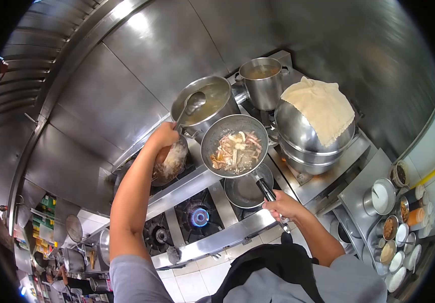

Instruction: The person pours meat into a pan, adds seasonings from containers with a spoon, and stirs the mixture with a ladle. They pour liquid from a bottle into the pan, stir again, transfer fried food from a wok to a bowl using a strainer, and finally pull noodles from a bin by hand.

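Note:
My left hand (164,135) is closed around the handle of a metal ladle (196,102). The ladle's bowl hangs over a large pot (231,109) of cloudy liquid. Gripped by its black handle in my right hand (282,206) is a frying pan (210,166), raised above the stove. Strips of what looks like ham or bacon (235,151) and pale pieces lie in it. Below the raised pan, a second frying pan (247,194) rests on the stove. Behind my left forearm is a vessel with pale, stringy contents (174,160), partly hidden.
A blue flame burns on the front burner (199,217), beside an unlit one (161,235). A steel pot (265,90) stands at the back. To the right, a cloth (323,103) covers part of a domed steamer (311,151). Ingredient containers (390,227) line the right side.

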Motion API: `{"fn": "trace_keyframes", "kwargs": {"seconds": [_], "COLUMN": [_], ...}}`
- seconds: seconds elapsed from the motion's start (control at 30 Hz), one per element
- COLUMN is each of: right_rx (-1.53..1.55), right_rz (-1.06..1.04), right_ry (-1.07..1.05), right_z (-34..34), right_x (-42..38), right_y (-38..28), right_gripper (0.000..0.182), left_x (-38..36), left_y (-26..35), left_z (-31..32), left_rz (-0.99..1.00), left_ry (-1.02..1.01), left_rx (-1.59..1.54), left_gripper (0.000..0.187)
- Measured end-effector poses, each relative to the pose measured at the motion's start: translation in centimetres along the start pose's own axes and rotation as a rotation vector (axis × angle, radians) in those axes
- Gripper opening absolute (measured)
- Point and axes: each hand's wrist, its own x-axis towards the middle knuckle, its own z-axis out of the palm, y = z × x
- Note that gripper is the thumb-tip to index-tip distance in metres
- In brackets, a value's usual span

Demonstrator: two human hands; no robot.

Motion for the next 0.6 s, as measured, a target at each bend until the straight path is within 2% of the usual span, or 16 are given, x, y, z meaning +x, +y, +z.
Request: {"fn": "trace_keyframes", "kwargs": {"seconds": [0.03,0.07,0.1,0.17,0.2,0.23,0.3,0.33,0.4,0.43,0.5,0.6], "right_rx": [0.014,0.024,0.027,-0.025,-0.023,-0.012,-0.002,0.001,0.003,-0.005,-0.018,-0.05], "right_rz": [0.013,0.008,0.007,0.024,0.022,0.024,0.021,0.024,0.027,0.028,0.032,0.053], "right_ry": [0.018,0.005,0.004,0.048,0.049,0.033,0.016,0.005,-0.009,-0.016,-0.026,0.007], "right_z": [0.0,-0.2,-0.2,-0.1,-0.2,-0.4,-0.5,-0.6,-0.7,-0.8,-0.6,0.1], "right_x": [0.1,0.3,0.4,0.5,0.6,0.8,1.1,1.2,1.4,1.7,1.8,1.8], "right_y": [-0.1,-0.1,-0.2,-0.7,-0.7,-0.5,-0.4,-0.4,-0.1,0.2,0.2,-0.1], "right_gripper": [0.021,0.023,0.023,0.023,0.023,0.023,0.023,0.021,0.019,0.02,0.02,0.021], "left_x": [1.0,1.8,2.2,2.8,2.7,2.8,2.7,2.9,2.3,1.9,0.5,-1.3], "left_y": [0.3,0.4,0.3,0.3,0.6,0.3,-0.7,-1.1,-1.2,-1.4,-1.0,-1.9], "left_z": [-0.2,-0.5,-0.7,-0.9,-1.2,-1.0,-0.6,-0.6,-0.8,-0.9,-1.5,-2.2], "left_rz": [-0.082,-0.076,-0.076,-0.322,-0.395,-0.393,-0.437,-0.435,-0.48,-0.481,-0.478,-0.437], "left_ry": [-0.149,-0.247,-0.247,-0.392,-0.431,-0.431,-0.49,-0.488,-0.551,-0.547,-0.539,-0.552], "left_rx": [-0.187,-0.359,-0.355,-0.85,-0.977,-0.975,-1.412,-1.412,-1.667,-1.67,-1.909,-1.983], "left_gripper": [0.022,0.031,0.031,0.007,0.011,0.011,0.012,0.012,0.012,0.012,0.013,0.014]}}
